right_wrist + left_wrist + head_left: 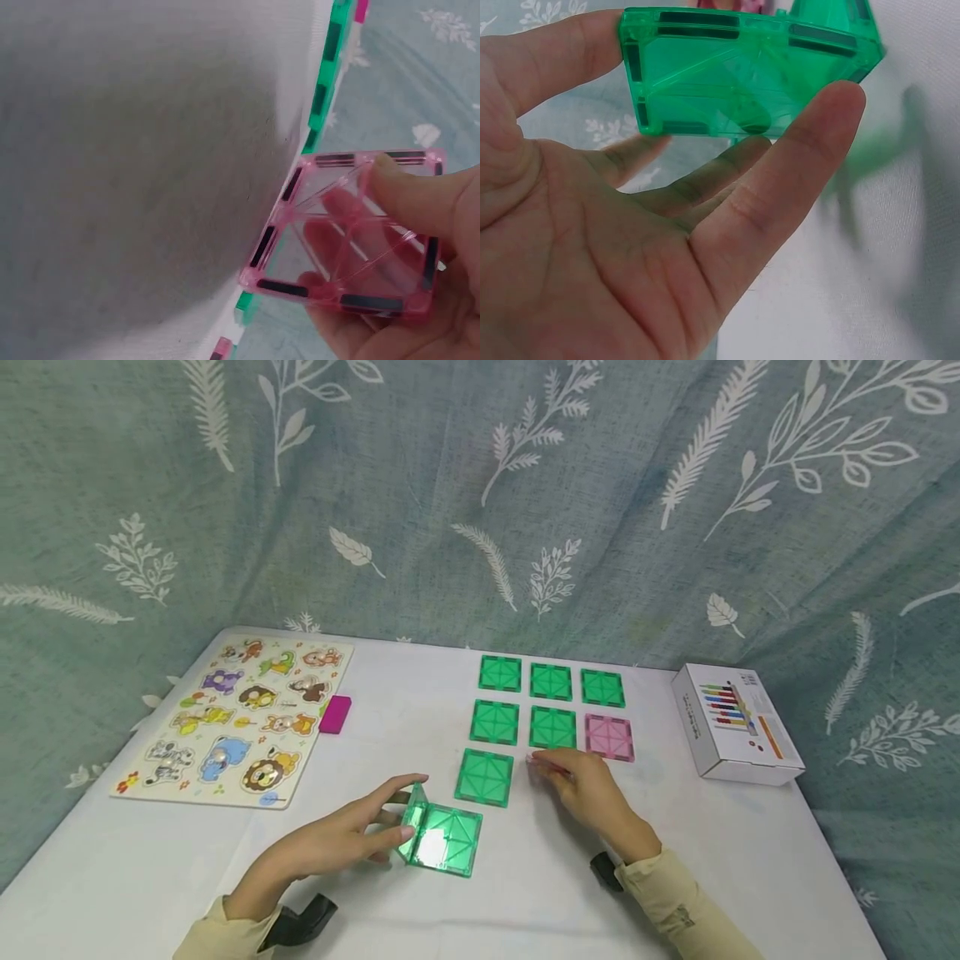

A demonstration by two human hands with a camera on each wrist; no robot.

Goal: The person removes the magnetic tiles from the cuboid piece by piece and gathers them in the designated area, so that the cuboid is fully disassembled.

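Observation:
My left hand (pixel 348 837) holds a translucent green magnetic tile (pixel 705 75) between thumb and fingers. In the head view this tile stands upright along the left edge of a second green tile (pixel 447 842), which lies nearly flat. I cannot tell whether the pair touches the table. My right hand (pixel 596 793) pinches a clear pink magnetic tile (pixel 349 225), with the thumb on one face and fingers behind it. From the head view that pink tile is nearly edge-on. Just beyond it lies a green tile (pixel 552 727), and a single green tile (pixel 484 777) lies between the hands.
Farther back, several green tiles (pixel 500 673) and one pink tile (pixel 609 737) lie in rows on the white table (pixel 405 710). An animal puzzle board (pixel 251 697) occupies the left side, with a magenta block (pixel 335 714) at its edge. A white box (pixel 738 722) stands at right.

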